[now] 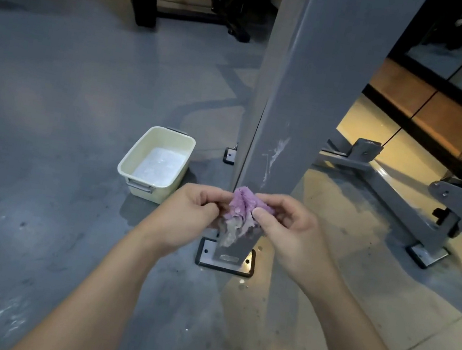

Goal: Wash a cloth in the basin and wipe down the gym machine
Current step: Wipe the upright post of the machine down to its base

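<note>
- Between the two hands in the head view, a small purple cloth (239, 208) is held bunched in mid-air, in front of the grey upright post (302, 101) of the gym machine and above its bolted foot plate (225, 260).
- Left hand (192, 209) pinches the cloth's left edge with curled fingers; right hand (282, 222) pinches the right edge, thumb on top pressing the fabric against the fingers behind.
- Cloth hangs mostly downward from the pinch, its lower part greyer, possibly wet or soiled.
- Cream basin (156, 163) sits on the floor to the left of the post and beyond the left hand, with pale water in its bottom.
- Post stands just behind the cloth, with white streaks above it; both hands look about equally near, so a wipe would mean pushing the cloth forward and up.
</note>
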The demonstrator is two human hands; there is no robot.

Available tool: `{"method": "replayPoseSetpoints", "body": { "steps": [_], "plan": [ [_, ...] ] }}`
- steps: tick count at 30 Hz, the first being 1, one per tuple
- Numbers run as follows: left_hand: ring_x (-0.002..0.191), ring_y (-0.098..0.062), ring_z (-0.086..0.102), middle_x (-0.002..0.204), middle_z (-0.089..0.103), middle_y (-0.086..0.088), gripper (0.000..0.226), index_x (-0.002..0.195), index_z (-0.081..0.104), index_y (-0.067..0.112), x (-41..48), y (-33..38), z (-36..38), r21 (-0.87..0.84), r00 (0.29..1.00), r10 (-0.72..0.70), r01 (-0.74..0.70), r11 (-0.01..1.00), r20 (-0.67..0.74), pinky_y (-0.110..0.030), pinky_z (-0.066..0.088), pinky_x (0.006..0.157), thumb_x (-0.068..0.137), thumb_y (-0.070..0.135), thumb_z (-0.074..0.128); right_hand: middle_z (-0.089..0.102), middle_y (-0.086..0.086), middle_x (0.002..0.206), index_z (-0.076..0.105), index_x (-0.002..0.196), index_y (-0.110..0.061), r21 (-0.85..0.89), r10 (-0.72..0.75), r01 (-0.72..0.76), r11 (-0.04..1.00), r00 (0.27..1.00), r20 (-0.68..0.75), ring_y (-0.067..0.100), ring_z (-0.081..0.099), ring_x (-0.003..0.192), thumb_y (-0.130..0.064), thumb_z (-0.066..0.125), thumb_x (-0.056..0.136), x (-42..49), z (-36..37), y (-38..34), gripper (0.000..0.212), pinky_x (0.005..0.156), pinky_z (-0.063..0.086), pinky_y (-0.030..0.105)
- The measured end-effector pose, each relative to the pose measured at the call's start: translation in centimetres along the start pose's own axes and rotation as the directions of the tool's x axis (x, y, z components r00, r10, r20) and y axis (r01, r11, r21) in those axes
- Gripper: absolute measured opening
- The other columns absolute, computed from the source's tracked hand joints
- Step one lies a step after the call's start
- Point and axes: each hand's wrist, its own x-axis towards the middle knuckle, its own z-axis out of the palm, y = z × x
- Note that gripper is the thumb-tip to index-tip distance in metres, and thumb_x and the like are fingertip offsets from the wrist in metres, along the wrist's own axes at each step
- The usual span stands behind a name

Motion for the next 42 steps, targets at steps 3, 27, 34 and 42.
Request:
{"method": "replayPoseSetpoints", "body": {
  "steps": [3, 27, 34, 42],
  "plan": [
    [0.089, -0.025, 0.069, 0.094, 0.075, -0.01, 0.028, 0.102, 0.078, 0.005, -0.1, 0.4, 0.4, -0.1, 0.999, -0.031, 0.033, 0.994, 0.018, -0.037, 0.057, 0.089, 0.102, 0.002, 0.05, 0.079, -0.001, 0.092, 0.077, 0.101, -0.02, -0.005, -0.006, 0.006, 1.0, 1.0, 0.009, 0.015, 0.074, 0.084, -0.002, 0.071, 0.092, -0.2, 0.1, -0.2, 0.021, 0.08, 0.059, 0.026],
    [0.05, -0.036, 0.043, 0.058, 0.05, -0.019, 0.059, 0.059, 0.051, 0.011, 1.0, -0.4, 1.4, 0.042, 0.971, -0.039, 0.05, 0.998, -0.235, -0.042, 0.047, 0.058, 0.105, 0.047, 0.051, 0.058, -0.013, 0.117, 0.068, 0.118, -0.032, -0.141, -0.076, 0.106, 0.984, 0.977, 0.199, 0.009, 0.063, 0.112, -0.022, 0.083, 0.085, -1.2, 0.9, 1.4, 0.037, 0.094, 0.051, 0.025],
    [0.061, -0.027, 0.037, 0.068, 0.046, -0.015, 0.1, 0.084, 0.058, 0.002, 0.3, -1.3, 1.1, -0.118, 0.994, -0.11, 0.105, 0.987, -0.031, -0.041, 0.023, 0.056, 0.057, 0.098, 0.059, 0.078, 0.003, 0.094, 0.074, 0.096, -0.016, 0.044, 0.207, -0.206, 0.978, 0.978, -0.026, 0.022, 0.074, 0.094, -0.044, 0.051, 0.106, -0.1, -0.4, 0.9, 0.037, 0.094, 0.057, 0.049],
    [0.06, -0.019, 0.037, 0.067, 0.048, -0.009, 0.02, 0.071, 0.063, 0.017, -0.2, -1.0, 0.0, -0.026, 0.995, -0.091, 0.092, 0.995, 0.026, -0.036, 0.024, 0.059, 0.087, 0.026, 0.068, 0.076, 0.014, 0.106, 0.073, 0.111, -0.008, 0.475, 0.439, -0.437, 0.763, 0.891, 0.115, 0.033, 0.074, 0.1, -0.046, 0.048, 0.107, -0.1, -0.2, 0.6, 0.046, 0.094, 0.057, 0.049]
  ]
}}
